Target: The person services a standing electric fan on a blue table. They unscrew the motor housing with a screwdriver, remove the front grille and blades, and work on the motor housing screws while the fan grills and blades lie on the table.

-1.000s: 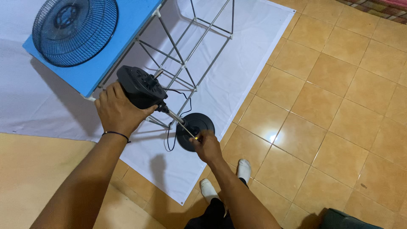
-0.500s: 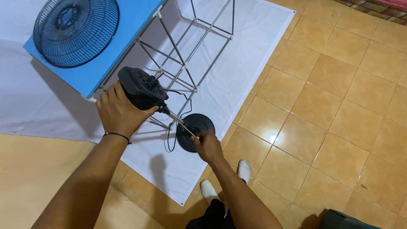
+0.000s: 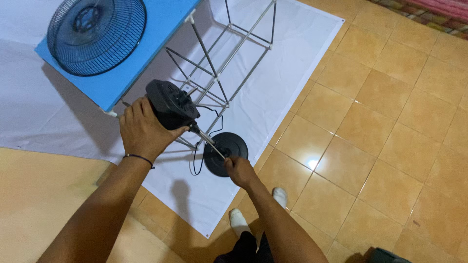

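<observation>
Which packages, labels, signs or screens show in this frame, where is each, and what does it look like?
None can be made out: no package, label, sign or screen. In view are a fan motor head in the left hand, its round black base, a fan grille and a white sheet.

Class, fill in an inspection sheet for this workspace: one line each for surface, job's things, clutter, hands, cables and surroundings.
Surface: white sheet spread over tan floor tiles.
Job's things: black fan motor housing on a thin metal pole ending in a round black base; the base is down by the sheet.
Clutter: black wire fan guard lying on a blue tabletop with a metal-rod frame.
Hands: left hand grips the motor housing; right hand holds the pole near the base.
Cables: black cord hangs in a loop beside the pole.
Surroundings: the person's feet in white socks; a patterned mat at the top right.
</observation>
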